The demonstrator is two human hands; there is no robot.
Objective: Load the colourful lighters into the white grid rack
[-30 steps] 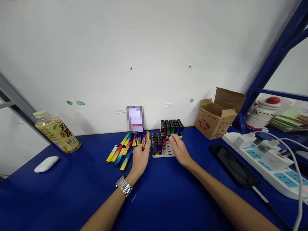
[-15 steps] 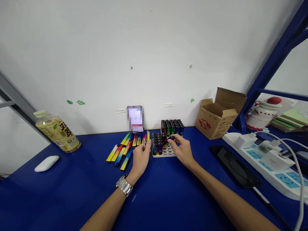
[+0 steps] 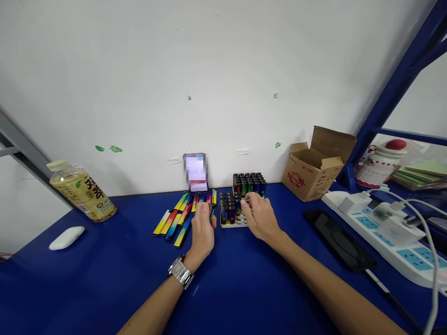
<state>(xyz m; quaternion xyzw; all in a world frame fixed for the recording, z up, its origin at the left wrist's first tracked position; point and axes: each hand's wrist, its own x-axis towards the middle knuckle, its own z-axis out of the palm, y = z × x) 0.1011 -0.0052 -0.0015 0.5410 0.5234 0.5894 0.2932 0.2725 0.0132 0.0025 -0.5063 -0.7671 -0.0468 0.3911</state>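
On the tabletop (image 3: 104, 284), loose lighters (image 3: 171, 225) lie left of a tray (image 3: 233, 225) holding upright lighters (image 3: 228, 209), and a second block of upright lighters (image 3: 247, 185) stands behind that tray. A blurred card (image 3: 195, 173) stands against the wall (image 3: 223, 70) behind the loose lighters. Further left are a plastic bottle (image 3: 82, 195) and, nearer, a computer mouse (image 3: 66, 237). To the right, a cardboard box (image 3: 310, 174) sits by the wall, with a phone (image 3: 335, 238) in front of it and a power strip (image 3: 380, 232) beyond the phone.

A workshop with a blue workbench (image 3: 104, 279).
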